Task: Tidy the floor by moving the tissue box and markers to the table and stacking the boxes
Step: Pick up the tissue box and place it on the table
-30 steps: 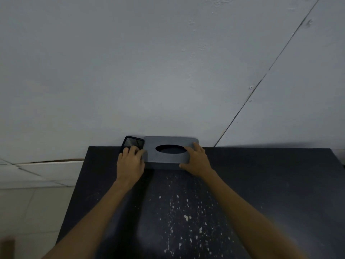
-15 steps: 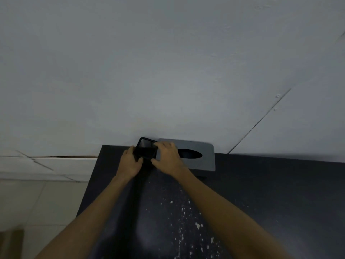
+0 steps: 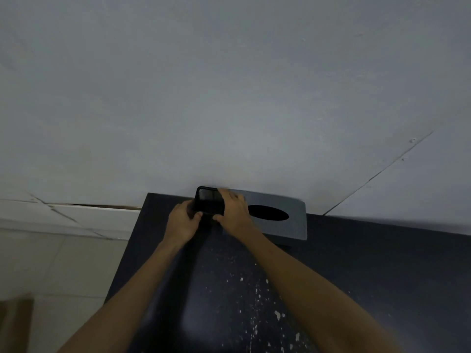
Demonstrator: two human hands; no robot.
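Observation:
A grey tissue box (image 3: 288, 205) with a dark oval slot lies on the black table (image 3: 382, 276) against the wall. Just left of it stands a small black mesh container (image 3: 207, 198). My left hand (image 3: 182, 222) grips the container's near left side. My right hand (image 3: 234, 212) holds its right side, fingers curled over the top and lying across the tissue box's left end. No markers are visible; the container's inside is too dark to read.
A grey wall (image 3: 229, 98) rises right behind the table. The tabletop has white paint specks near me. Pale floor tiles (image 3: 51, 263) lie to the left, and a brown box corner (image 3: 15, 322) shows at the bottom left.
My right hand left the tissue box and crossed to the black container, which both hands now hold. The view has shifted a little to the left.

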